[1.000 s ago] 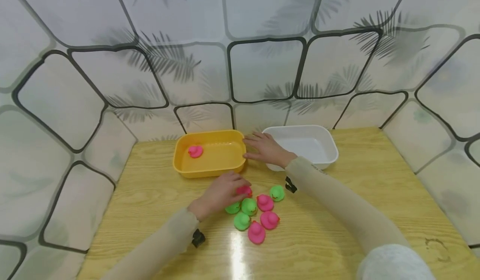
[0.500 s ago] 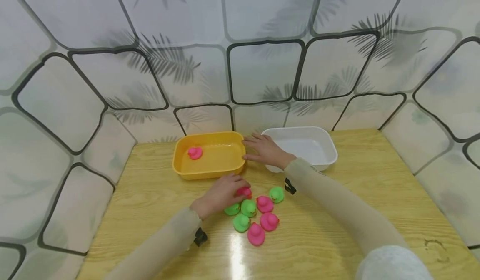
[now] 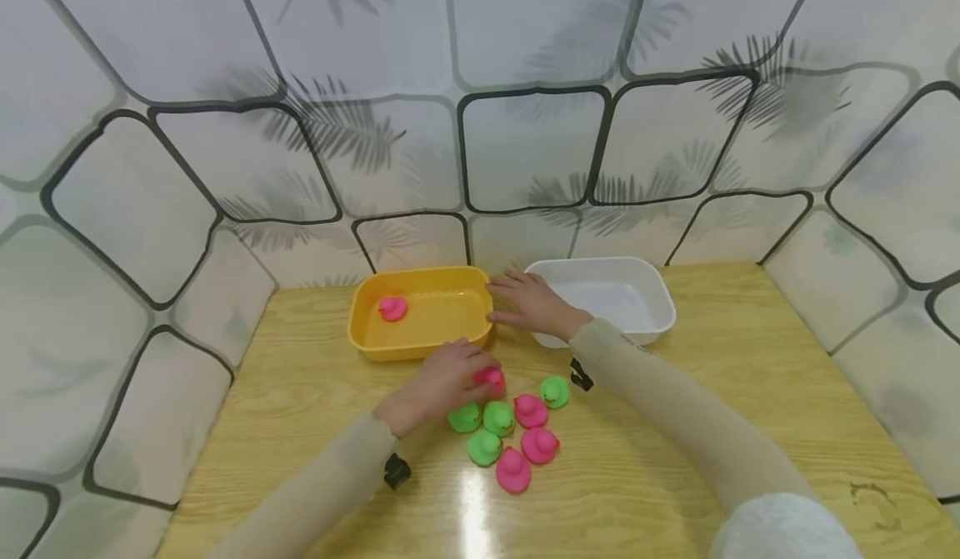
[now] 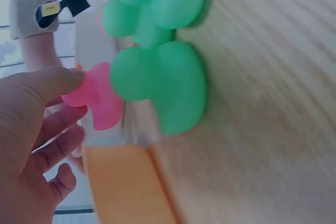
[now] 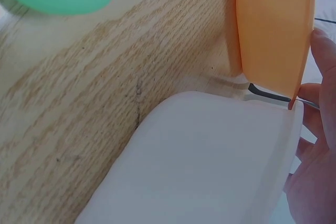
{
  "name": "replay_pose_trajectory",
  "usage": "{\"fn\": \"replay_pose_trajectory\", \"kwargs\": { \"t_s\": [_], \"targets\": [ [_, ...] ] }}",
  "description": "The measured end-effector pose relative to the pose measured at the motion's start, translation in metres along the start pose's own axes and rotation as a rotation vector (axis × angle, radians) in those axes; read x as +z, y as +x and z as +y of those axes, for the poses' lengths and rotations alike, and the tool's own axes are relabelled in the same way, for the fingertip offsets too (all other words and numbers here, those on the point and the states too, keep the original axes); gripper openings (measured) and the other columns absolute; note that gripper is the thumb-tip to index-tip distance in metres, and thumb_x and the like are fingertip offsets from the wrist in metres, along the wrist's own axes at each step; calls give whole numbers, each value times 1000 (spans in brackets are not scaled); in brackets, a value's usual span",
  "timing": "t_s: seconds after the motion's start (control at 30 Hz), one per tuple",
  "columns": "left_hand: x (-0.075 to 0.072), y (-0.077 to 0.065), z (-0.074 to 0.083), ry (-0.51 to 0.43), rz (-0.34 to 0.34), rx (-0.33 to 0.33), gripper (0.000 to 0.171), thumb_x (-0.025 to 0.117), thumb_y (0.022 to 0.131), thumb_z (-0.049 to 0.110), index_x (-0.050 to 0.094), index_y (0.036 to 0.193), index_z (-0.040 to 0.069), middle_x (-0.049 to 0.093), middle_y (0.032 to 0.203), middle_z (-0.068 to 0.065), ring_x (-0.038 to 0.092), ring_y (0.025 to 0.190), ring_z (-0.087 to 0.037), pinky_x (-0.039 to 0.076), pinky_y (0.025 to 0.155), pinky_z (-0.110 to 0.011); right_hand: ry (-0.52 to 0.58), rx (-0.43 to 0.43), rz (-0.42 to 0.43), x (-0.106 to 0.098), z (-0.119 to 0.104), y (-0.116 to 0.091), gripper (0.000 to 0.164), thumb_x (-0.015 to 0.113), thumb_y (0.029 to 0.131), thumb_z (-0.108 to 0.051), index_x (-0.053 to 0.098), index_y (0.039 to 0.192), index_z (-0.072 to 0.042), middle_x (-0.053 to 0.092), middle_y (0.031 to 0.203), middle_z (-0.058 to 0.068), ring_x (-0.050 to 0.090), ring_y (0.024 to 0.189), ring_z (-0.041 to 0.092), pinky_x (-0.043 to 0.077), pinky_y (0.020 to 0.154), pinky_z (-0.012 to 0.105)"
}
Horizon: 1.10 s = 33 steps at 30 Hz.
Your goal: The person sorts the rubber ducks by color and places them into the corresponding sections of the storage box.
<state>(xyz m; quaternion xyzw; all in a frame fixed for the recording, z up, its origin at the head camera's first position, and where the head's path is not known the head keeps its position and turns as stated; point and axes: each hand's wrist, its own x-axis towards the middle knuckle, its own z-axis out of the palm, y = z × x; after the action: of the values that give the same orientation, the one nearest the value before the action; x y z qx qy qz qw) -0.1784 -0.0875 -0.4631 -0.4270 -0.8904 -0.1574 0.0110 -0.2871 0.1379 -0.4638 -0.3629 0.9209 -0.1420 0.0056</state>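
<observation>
My left hand (image 3: pixel 437 386) pinches the head of a pink rubber duck (image 3: pixel 491 381) between thumb and fingertips, above the near side of the yellow tub. In the left wrist view this duck (image 4: pixel 102 98) appears beside two green ducks. My right hand (image 3: pixel 538 302) reaches across the left end of the white tub (image 3: pixel 611 292), its fingertips touching the right rim of the yellow tub (image 3: pixel 442 317). In the right wrist view, the thumb and fingers touch the rim of that tub (image 5: pixel 273 30). Another pink duck (image 3: pixel 392 308) lies inside the yellow tub.
On the wooden table (image 3: pixel 637 476), a loose group of green ducks (image 3: pixel 498 418) and pink ducks (image 3: pixel 513 470) lies in front of the tubs. One green duck (image 3: pixel 554 391) is at the group's right end. A patterned wall (image 3: pixel 532 151) stands behind and at both sides.
My left hand has shifted slightly up with the pink duck, away from the neighbouring green ducks. My right hand stays at the yellow tub's rim. The head view has tilted a little.
</observation>
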Motion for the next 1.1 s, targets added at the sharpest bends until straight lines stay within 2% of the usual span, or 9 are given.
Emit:
{"fn": "replay_pose_trajectory", "kwargs": {
  "t_s": [0.27, 0.5, 0.6, 0.87, 1.1],
  "targets": [
    [-24, -3, -3, 15, 44, 10, 27, 76, 96, 33, 76, 115, 13, 73, 108, -4, 61, 96, -23, 53, 86, -37, -7, -6, 11, -1, 3, -1, 62, 65, 102, -42, 55, 149, -3, 52, 155, 19, 36, 148, 49, 31, 116, 67],
    [-40, -5, -17, 45, 103, 54, 25, 81, 92, 25, 75, 112, 12, 73, 109, -3, 63, 98, -25, 55, 88, -39, 3, -5, 16, -1, 3, -1, 61, 64, 102, -42, 56, 149, -3, 53, 154, 19, 36, 148, 49, 29, 117, 67],
    [-46, -5, -25, 46, 106, 45, 26, 80, 93, 24, 76, 114, 10, 73, 110, -5, 64, 100, -26, 55, 90, -40, 17, 2, 9, -2, 2, -1, 61, 65, 102, -41, 56, 148, -2, 52, 154, 19, 35, 148, 49, 28, 117, 67],
    [-63, -6, -49, 13, 100, -53, 27, 80, 94, 22, 75, 114, 5, 73, 109, -7, 64, 99, -27, 55, 88, -42, 8, 8, -19, -3, 0, 0, 64, 64, 103, -43, 54, 151, -3, 51, 156, 19, 35, 148, 48, 28, 118, 66],
    [-73, -8, -70, 6, 78, -157, 28, 80, 93, 20, 74, 115, 4, 71, 111, -11, 64, 103, -31, 56, 93, -46, 31, 29, -49, -3, 0, 2, 66, 62, 103, -46, 51, 153, -4, 48, 158, 17, 42, 147, 39, 29, 118, 63]
  ]
}}
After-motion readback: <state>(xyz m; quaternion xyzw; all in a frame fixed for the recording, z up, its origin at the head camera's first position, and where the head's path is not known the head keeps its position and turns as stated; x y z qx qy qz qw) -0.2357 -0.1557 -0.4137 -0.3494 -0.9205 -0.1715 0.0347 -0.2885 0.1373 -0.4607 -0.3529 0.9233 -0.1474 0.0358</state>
